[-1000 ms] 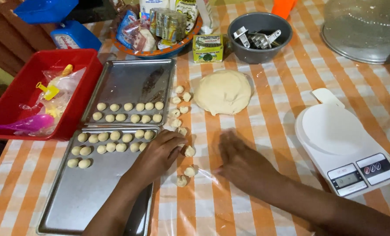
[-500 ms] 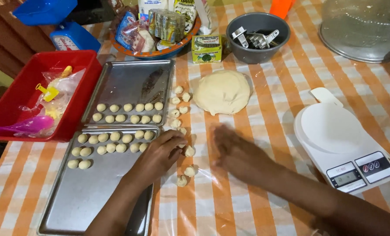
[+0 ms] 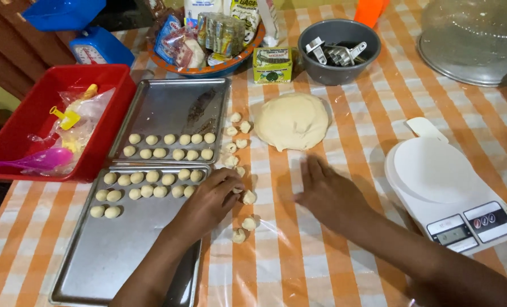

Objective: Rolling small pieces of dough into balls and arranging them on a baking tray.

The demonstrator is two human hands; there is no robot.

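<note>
left hand (image 3: 211,199) pinches a small dough piece (image 3: 237,190) beside the near tray (image 3: 123,250); right hand (image 3: 327,193) lies flat, empty, on the surface (image 3: 299,267).

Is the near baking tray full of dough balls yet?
No. The near baking tray holds dough balls only along its far end; the rest is bare metal.

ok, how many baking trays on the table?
2: far tray beside the red bin; near tray in front of it, under the left hand. None seem hidden.

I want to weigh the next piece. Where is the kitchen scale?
In the head view the white kitchen scale sits on the table's right side, right of the right hand and below-right of the big dough mound.
</note>
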